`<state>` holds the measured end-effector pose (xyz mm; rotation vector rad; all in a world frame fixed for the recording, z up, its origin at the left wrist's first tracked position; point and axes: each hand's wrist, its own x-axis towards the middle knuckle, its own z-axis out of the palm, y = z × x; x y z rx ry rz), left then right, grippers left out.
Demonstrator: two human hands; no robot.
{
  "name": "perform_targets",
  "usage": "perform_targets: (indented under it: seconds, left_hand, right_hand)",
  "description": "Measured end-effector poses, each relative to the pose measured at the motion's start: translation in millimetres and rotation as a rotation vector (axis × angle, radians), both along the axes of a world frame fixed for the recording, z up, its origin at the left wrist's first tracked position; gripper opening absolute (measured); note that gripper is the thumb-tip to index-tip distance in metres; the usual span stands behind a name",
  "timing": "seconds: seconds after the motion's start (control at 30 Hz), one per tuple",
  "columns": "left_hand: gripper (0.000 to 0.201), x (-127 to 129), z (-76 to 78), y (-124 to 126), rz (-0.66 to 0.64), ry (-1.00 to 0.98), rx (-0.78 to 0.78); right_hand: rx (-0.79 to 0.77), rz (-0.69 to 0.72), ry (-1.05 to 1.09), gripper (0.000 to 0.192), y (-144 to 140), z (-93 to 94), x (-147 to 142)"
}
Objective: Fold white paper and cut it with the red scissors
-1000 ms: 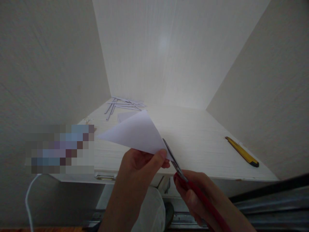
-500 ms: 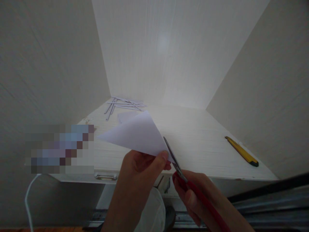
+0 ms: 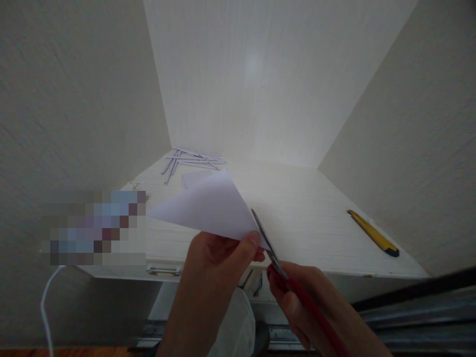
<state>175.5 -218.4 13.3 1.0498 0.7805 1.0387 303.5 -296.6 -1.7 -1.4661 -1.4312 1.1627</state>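
Observation:
A white triangular piece of paper (image 3: 208, 206) is pinched at its near right corner by my left hand (image 3: 223, 267), thumb on top. In my right hand (image 3: 305, 292) are scissors (image 3: 273, 255) with red handles. Their blades are parted and point up and to the left, lying along the right edge of the paper close to my left thumb. Whether the blades have cut into the paper there, I cannot tell. Beneath the triangle, another white paper piece (image 3: 191, 178) lies partly hidden on the white desk (image 3: 297, 198).
Several thin rolled paper sticks (image 3: 193, 159) lie in a loose pile at the back left. A yellow utility knife (image 3: 373, 233) rests near the right wall. On the left is a pixelated object (image 3: 96, 228), with a white cable (image 3: 44, 307) hanging below it.
Almost nothing differs. The view has shifted very slightly; both hands, the paper and the scissors keep nearly the same places.

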Motion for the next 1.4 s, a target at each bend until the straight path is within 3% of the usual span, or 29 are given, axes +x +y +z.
perform_targets:
  seconds: [0.27,0.57,0.77,0.9,1.17,1.4]
  left_hand:
    - [0.016,-0.2,1.5,-0.6,0.000,0.009,0.009]
    - [0.018,0.9,3.1,0.6,0.003,0.020,0.016]
    - [0.016,1.9,1.5,1.6,-0.039,-0.015,-0.004]
    - [0.005,0.2,1.8,-1.0,0.022,-0.050,-0.051]
    - [0.006,1.2,1.1,1.0,0.069,-0.032,-0.063]
    - [0.007,1.1,1.6,-0.4,0.027,-0.015,-0.055]
  right_hand:
    - [-0.089,-0.044,0.060,0.026,-4.4,-7.9,5.2]
    - [-0.038,0.010,0.065,0.062,-1.8,1.7,1.8]
    - [-0.066,0.002,0.059,0.061,-2.9,-0.7,2.8]
    - [-0.072,0.005,0.092,0.061,-5.2,-3.2,3.5]
    - [-0.069,-0.021,0.008,0.060,-7.9,-7.5,6.1]
    - [0.072,-0.033,-0.031,0.059,-13.9,-2.5,6.7]
